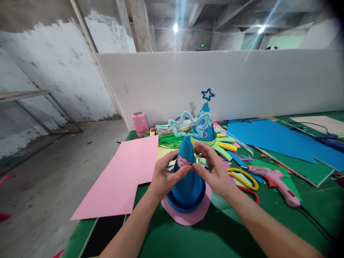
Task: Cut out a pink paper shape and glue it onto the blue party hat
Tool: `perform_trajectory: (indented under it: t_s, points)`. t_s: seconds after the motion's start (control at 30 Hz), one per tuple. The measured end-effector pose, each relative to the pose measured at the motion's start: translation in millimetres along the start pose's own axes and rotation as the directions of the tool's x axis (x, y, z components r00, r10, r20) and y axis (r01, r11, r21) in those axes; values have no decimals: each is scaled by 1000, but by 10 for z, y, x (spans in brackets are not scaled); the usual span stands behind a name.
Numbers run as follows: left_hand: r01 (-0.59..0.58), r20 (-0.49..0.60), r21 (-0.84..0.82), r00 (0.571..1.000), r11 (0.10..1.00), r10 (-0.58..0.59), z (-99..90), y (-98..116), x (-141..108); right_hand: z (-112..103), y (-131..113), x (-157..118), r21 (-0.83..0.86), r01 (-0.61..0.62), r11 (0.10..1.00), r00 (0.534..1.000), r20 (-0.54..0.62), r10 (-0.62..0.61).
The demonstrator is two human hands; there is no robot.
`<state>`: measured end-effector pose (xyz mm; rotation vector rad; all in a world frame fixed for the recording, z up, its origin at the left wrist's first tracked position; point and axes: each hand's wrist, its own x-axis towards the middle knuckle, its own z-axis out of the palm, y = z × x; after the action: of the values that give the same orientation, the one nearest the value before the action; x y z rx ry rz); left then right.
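A blue cone hat stands upright on a round pink base, with a blue band around its foot. A light blue fuzzy wire shape rises at its tip. My left hand wraps the cone's left side, its thumb on a pink cutout on the front. From the right, my right hand presses its thumb at the cutout's right edge, its other fingers curved beside the cone. Behind stands another blue cone with a dark blue star on top and yellow and green strips around it.
Pink card lies left, overhanging the green table. A pink jar and green fuzzy sticks are behind. On the right are yellow-handled scissors, a pink glue gun with a cable, and blue sheets.
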<state>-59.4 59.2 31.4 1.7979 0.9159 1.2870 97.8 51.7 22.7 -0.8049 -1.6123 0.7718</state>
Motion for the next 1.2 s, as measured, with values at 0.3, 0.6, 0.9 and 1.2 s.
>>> perform_trajectory:
  t_s: [0.3, 0.6, 0.9, 1.2]
  points:
    - [-16, 1, 12, 1000, 1000, 16, 6, 11, -5, -32, 75, 110, 237, -163, 958, 985, 96, 143]
    - [-18, -12, 148, 1000, 989, 19, 35, 57, -26, -129, 58, 164, 330, -236, 914, 966, 185, 183]
    - [-47, -9, 112, 999, 993, 48, 68, 112, -14, -120, -103, 180, -23, -68, 997, 989, 133, 71]
    - [-37, 23, 55, 999, 998, 35, -17, 60, -34, -130, -48, 250, -112, -18, 994, 994, 104, 29]
